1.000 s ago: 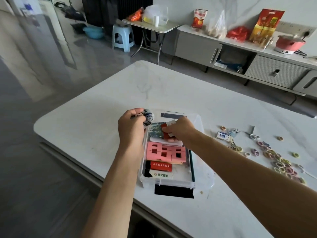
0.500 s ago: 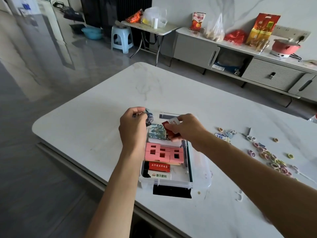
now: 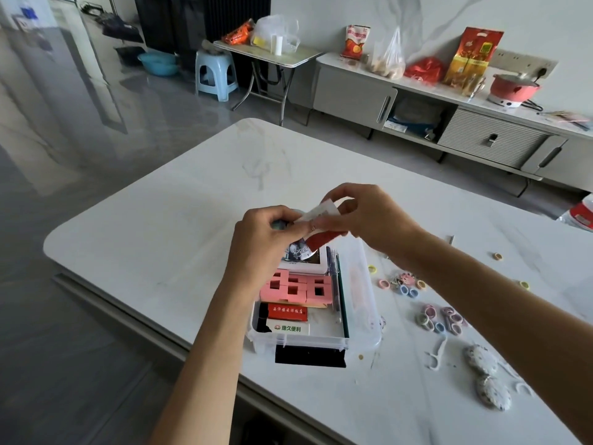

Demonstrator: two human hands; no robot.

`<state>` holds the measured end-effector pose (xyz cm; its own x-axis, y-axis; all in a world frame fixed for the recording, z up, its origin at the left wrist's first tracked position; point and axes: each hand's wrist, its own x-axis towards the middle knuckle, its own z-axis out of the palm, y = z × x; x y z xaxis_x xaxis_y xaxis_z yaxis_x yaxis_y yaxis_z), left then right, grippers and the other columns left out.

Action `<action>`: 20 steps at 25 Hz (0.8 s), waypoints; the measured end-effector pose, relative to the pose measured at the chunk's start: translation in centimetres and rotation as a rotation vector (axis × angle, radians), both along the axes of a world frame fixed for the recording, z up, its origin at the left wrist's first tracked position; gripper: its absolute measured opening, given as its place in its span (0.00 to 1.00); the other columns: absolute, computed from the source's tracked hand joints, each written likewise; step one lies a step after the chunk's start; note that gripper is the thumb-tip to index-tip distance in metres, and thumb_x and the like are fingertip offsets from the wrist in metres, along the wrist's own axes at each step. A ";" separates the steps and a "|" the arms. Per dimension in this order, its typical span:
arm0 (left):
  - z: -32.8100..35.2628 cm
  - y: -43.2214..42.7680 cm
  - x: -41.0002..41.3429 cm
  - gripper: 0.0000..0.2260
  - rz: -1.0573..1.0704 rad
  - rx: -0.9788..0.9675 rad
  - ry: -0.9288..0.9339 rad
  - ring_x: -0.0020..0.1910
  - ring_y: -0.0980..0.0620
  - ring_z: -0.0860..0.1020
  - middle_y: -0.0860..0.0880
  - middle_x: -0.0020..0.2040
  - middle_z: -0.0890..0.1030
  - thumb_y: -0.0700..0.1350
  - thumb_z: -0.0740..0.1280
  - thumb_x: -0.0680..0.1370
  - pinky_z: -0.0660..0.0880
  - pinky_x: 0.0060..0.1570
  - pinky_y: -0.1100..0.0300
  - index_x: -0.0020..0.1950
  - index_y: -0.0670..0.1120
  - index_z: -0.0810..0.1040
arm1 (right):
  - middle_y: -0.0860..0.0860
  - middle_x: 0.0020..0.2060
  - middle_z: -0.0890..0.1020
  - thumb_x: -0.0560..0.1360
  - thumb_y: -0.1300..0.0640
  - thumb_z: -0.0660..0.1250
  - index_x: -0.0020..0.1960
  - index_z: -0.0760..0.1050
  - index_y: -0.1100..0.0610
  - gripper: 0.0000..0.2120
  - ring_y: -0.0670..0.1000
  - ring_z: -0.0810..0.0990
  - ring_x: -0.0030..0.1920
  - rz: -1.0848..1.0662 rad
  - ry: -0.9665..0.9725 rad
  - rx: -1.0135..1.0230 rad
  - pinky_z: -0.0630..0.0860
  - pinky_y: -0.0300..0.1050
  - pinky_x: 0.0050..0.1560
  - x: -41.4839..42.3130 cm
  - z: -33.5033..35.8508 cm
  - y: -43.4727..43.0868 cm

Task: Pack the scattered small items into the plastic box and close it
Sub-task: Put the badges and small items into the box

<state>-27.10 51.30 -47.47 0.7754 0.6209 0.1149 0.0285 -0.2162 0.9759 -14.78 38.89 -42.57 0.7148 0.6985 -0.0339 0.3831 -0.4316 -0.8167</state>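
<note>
A clear plastic box (image 3: 364, 319) stands open near the table's front edge, holding pink blocks (image 3: 293, 289), a red packet, a white labelled packet and a pen. Above its far end both hands meet. My right hand (image 3: 369, 216) pinches a small red and white packet (image 3: 322, 224) and lifts it. My left hand (image 3: 261, 242) pinches the same packet's white end and also grips a dark printed sachet (image 3: 298, 252) under its fingers. Several small coloured hair ties (image 3: 439, 317) lie scattered on the table right of the box.
The white marble table (image 3: 179, 220) ends close in front of the box. A white floss pick (image 3: 437, 353) and two speckled oval pads (image 3: 481, 361) lie at front right. A black flat item (image 3: 309, 356) sticks out under the box's near side. Cabinet and stool stand far behind.
My right hand has lifted the red and white packet up out of the box's far end. My left hand has risen with the dark sachet and now pinches the packet too.
</note>
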 end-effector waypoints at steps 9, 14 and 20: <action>-0.2 0.5 -0.2 0.03 0.197 -0.144 -0.029 0.43 0.52 0.84 0.53 0.38 0.86 0.47 0.73 0.72 0.80 0.52 0.48 0.43 0.49 0.86 | 0.51 0.41 0.85 0.77 0.60 0.66 0.50 0.82 0.61 0.07 0.46 0.79 0.37 -0.271 0.424 0.227 0.75 0.38 0.37 -1.8 -2.9 0.7; -1.1 1.9 -0.5 0.09 0.393 -0.192 -0.002 0.39 0.52 0.82 0.53 0.41 0.84 0.40 0.69 0.71 0.81 0.49 0.51 0.42 0.54 0.83 | 0.55 0.34 0.83 0.74 0.66 0.67 0.42 0.76 0.60 0.03 0.48 0.82 0.28 -0.260 -0.040 -0.304 0.78 0.39 0.27 -0.9 -3.5 1.0; -1.5 1.9 -0.3 0.12 0.349 -0.263 0.077 0.43 0.49 0.83 0.51 0.43 0.85 0.37 0.67 0.71 0.80 0.50 0.49 0.44 0.54 0.83 | 0.61 0.46 0.80 0.73 0.70 0.62 0.53 0.73 0.67 0.10 0.60 0.82 0.47 -0.309 -0.149 -0.409 0.81 0.52 0.46 -1.0 -6.6 3.8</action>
